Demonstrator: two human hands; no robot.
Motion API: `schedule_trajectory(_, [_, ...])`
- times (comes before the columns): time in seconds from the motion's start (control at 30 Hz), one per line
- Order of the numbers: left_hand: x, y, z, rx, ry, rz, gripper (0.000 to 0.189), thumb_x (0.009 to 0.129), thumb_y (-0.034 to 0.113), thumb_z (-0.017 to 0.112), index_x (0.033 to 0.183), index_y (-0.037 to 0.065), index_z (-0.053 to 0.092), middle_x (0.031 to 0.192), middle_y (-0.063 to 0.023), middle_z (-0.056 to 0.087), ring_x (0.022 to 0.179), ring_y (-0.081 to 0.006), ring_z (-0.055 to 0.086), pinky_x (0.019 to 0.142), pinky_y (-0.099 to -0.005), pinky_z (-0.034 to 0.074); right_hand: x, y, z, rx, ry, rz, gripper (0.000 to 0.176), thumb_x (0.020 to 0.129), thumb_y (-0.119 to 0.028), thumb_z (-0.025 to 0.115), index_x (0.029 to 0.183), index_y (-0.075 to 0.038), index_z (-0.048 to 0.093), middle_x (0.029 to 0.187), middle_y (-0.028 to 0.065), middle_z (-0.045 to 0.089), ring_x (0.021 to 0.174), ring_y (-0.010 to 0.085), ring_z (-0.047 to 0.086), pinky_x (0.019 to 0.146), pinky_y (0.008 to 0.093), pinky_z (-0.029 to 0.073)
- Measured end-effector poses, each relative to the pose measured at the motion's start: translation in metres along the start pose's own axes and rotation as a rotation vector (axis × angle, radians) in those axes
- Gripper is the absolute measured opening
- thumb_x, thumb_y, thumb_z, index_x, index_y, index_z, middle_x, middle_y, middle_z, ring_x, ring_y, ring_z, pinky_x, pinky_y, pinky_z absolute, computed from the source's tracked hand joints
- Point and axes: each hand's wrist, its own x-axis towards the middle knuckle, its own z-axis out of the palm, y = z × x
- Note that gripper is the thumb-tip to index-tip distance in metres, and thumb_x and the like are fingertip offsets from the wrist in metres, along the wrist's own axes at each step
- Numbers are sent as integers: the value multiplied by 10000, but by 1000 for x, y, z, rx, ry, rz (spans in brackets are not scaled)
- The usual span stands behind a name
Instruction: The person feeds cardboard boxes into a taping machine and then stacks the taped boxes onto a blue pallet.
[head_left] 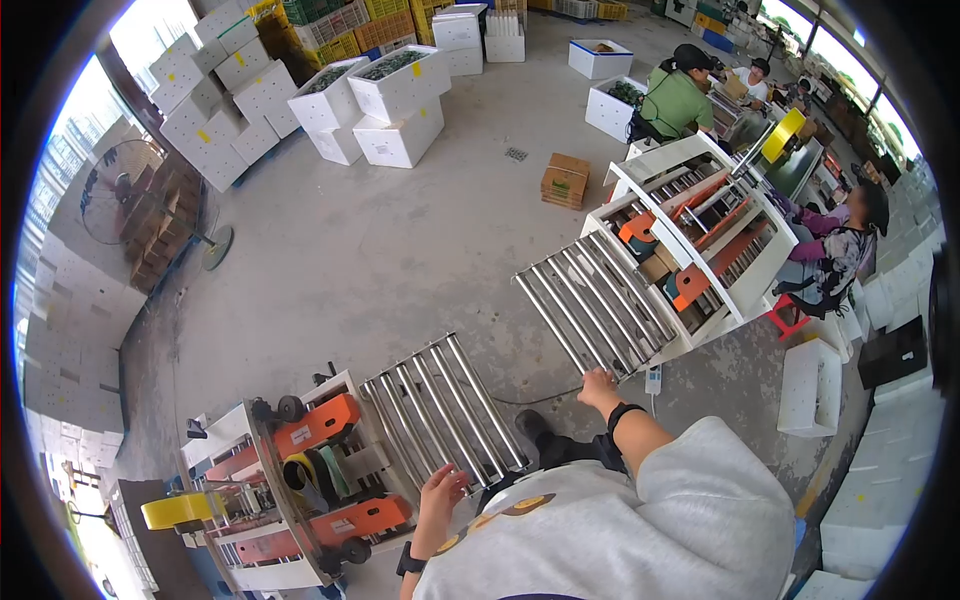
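Observation:
My left hand [443,490] hovers by the near end of the left roller conveyor [432,405], fingers loosely apart and holding nothing. Beside the near corner of the right roller conveyor [590,305] is my right hand [598,388], its fingers slightly bent and apart at the frame edge. Bare metal rollers show on both conveyors. A carton taping machine [330,425] with orange side plates adjoins the left rollers. The right rollers lead into a second taping machine [690,235], where a brown carton [658,266] sits between the orange plates.
Flattened brown cartons [566,180] lie stacked on the floor. White foam boxes [400,130] stand at the back, some filled with dark green produce. A person in green [675,100] and another seated person [835,245] are at the right. A standing fan [215,248] is at left.

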Motion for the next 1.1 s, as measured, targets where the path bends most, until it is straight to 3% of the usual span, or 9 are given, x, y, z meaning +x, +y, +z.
schedule_trajectory(0.23, [18,18,75,-39,19,77,363,844,127,526,1191,50,453,1008,-75,608,908,-150,572,747,-264,439,47,50,-14,169,346,4,372,627,-161,664,980,-77,584,1091,120,499,1073,326,433,896,432,396])
schedule_trajectory(0.4, [31,14,106,-35,21,75,342,840,125,540,1169,55,480,1012,-73,610,892,-143,581,721,-245,447,70,64,-88,-166,250,-91,725,690,-167,686,1310,-116,313,1362,98,254,1260,306,225,1013,429,261])
schedule_trajectory(0.53, [29,12,114,-8,136,65,357,827,135,560,1166,56,483,1024,-64,609,903,-131,576,725,-246,436,140,114,-131,-508,598,-300,764,721,-48,587,1371,-74,185,1438,103,130,1325,259,133,1073,442,126])
schedule_trajectory(0.6, [27,12,116,35,207,5,384,808,158,589,1165,62,487,1011,-41,610,900,-115,568,732,-248,418,176,132,-154,-767,573,-283,627,812,-103,483,1369,-88,196,1426,91,182,1327,239,146,1067,441,151])
schedule_trajectory(0.73, [28,0,113,21,278,11,421,786,191,626,1164,62,492,948,-2,603,834,-82,549,695,-236,406,201,118,-186,-751,174,-376,1007,582,-123,743,1373,-64,122,1410,94,192,1327,244,138,1077,411,138])
schedule_trajectory(1.0, [78,-25,125,322,186,114,511,745,155,625,1227,59,486,909,-56,635,802,-129,596,711,-234,454,127,2,-139,-405,73,-693,1095,389,-277,782,1302,-77,211,1248,126,314,1209,316,253,981,456,214])
schedule_trajectory(1.03, [94,-38,120,435,133,127,551,718,214,659,1224,70,496,952,-78,632,855,-149,598,756,-251,456,109,-26,-126,-379,-1,-789,1096,372,-286,783,1296,-77,232,1246,121,320,1210,314,250,986,462,206])
schedule_trajectory(1.07, [96,-33,122,445,97,65,794,639,282,728,1319,87,367,1195,-168,503,1047,-252,519,869,-330,416,90,-53,-114,-422,-81,-928,1080,375,-290,782,1292,-79,253,1240,114,330,1208,316,256,987,466,204])
schedule_trajectory(1.1, [95,-36,128,655,249,242,934,590,299,756,1354,87,260,1281,-197,378,1119,-307,434,913,-373,374,66,-82,-108,-425,-165,-1073,1070,373,-286,780,1290,-77,269,1231,113,341,1203,316,267,991,460,200])
